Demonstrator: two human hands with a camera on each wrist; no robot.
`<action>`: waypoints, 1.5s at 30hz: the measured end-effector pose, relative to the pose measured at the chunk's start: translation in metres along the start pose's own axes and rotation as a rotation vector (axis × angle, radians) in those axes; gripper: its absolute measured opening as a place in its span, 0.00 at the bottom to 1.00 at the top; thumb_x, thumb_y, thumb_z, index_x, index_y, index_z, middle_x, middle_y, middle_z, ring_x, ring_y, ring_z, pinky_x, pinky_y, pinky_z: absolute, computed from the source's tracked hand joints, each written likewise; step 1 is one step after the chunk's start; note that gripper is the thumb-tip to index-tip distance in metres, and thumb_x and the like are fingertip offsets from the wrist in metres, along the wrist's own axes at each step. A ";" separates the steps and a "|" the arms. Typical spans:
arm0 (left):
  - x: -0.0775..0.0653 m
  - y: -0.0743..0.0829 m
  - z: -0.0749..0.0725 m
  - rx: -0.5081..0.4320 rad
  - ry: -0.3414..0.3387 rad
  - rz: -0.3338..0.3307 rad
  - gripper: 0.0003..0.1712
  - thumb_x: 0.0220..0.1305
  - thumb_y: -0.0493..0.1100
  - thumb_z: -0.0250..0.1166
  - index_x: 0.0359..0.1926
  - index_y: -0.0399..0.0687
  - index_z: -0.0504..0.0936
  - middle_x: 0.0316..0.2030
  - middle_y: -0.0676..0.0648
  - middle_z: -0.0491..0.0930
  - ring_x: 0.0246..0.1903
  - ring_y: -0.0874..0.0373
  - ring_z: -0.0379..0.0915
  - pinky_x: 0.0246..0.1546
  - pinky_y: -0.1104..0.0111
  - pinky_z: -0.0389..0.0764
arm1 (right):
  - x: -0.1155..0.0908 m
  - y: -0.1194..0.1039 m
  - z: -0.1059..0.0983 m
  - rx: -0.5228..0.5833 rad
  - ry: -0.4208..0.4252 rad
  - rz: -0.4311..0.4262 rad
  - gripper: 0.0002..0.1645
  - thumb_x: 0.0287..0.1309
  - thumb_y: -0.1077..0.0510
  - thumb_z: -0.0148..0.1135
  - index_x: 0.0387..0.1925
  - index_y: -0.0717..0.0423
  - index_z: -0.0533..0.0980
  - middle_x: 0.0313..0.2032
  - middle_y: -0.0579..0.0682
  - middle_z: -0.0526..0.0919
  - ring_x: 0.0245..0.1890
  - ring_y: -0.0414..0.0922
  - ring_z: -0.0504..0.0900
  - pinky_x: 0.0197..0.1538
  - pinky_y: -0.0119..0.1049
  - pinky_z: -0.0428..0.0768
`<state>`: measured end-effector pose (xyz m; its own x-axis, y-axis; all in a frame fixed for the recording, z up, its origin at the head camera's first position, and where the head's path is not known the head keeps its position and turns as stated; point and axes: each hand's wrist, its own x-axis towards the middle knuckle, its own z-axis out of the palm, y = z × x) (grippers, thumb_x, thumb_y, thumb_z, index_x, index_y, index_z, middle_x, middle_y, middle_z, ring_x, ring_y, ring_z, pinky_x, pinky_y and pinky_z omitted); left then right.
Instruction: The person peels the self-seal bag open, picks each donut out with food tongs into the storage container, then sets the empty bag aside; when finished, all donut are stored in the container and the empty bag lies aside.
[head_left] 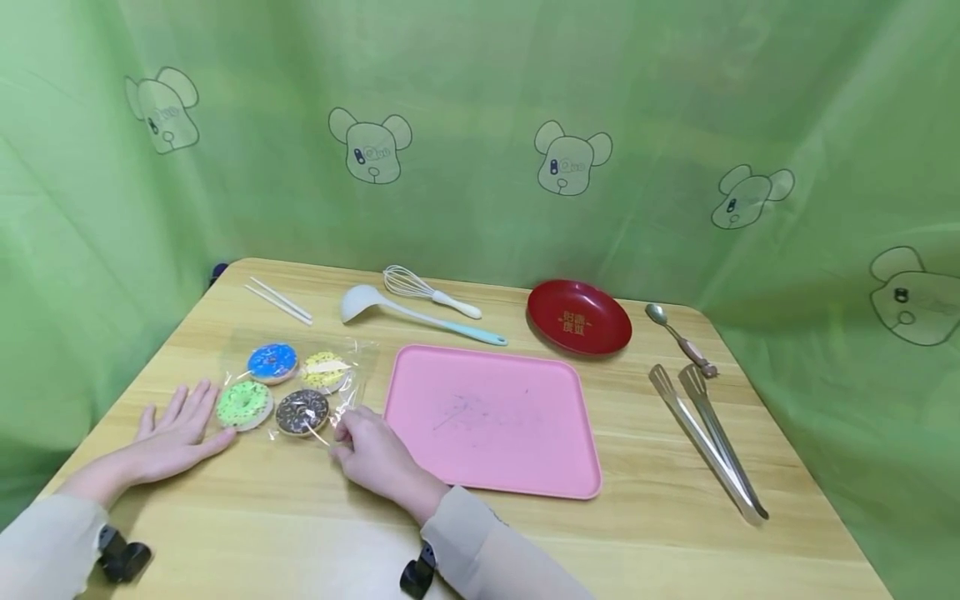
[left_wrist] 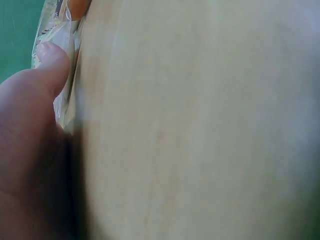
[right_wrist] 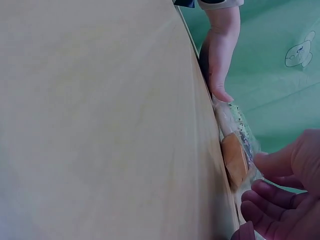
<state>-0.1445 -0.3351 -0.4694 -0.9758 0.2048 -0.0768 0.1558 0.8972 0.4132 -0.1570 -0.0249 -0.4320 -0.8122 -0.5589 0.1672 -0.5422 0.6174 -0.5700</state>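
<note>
Four-colour donut lollipops in clear wrappers lie together on the left of the table: a blue one [head_left: 273,362], a yellow one [head_left: 324,370], a green one [head_left: 243,403] and a dark brown one [head_left: 302,412]. My left hand [head_left: 171,435] rests flat on the tabletop with spread fingers, its thumb against the green lollipop's wrapper. With curled fingers, my right hand [head_left: 377,452] pinches the dark brown lollipop at its stick and wrapper end. In the right wrist view, that hand's thumb [right_wrist: 275,162] meets the clear wrapper [right_wrist: 252,175]; the exact contact is partly hidden.
A pink tray [head_left: 491,477] lies right of my right hand. Behind are white chopsticks [head_left: 279,301], a ladle [head_left: 420,316], a whisk [head_left: 431,292] and a red plate [head_left: 547,321]. A spoon [head_left: 681,340] and metal tongs [head_left: 708,442] lie at the right.
</note>
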 end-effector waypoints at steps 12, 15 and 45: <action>0.001 0.003 0.000 0.017 -0.041 -0.012 0.48 0.69 0.63 0.41 0.69 0.35 0.29 0.68 0.29 0.27 0.64 0.30 0.16 0.51 0.32 0.18 | -0.004 0.004 -0.006 0.127 0.013 0.026 0.07 0.52 0.61 0.64 0.23 0.50 0.76 0.22 0.38 0.70 0.24 0.32 0.67 0.28 0.21 0.69; -0.001 0.003 0.001 0.017 -0.044 -0.014 0.47 0.70 0.62 0.41 0.69 0.34 0.30 0.67 0.28 0.27 0.63 0.29 0.16 0.51 0.32 0.19 | -0.006 0.006 -0.010 0.231 -0.001 0.063 0.06 0.52 0.63 0.64 0.22 0.52 0.77 0.20 0.39 0.72 0.20 0.33 0.69 0.27 0.22 0.71; -0.002 0.006 0.000 0.014 -0.043 -0.017 0.48 0.69 0.63 0.41 0.68 0.31 0.31 0.68 0.29 0.27 0.63 0.30 0.15 0.51 0.33 0.17 | 0.007 0.013 -0.028 0.362 -0.106 0.205 0.14 0.53 0.50 0.67 0.32 0.57 0.79 0.22 0.42 0.77 0.23 0.36 0.75 0.30 0.26 0.75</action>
<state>-0.1421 -0.3301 -0.4664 -0.9709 0.2058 -0.1227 0.1417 0.9061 0.3985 -0.1761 -0.0049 -0.4158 -0.8583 -0.5105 -0.0521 -0.2457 0.4979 -0.8317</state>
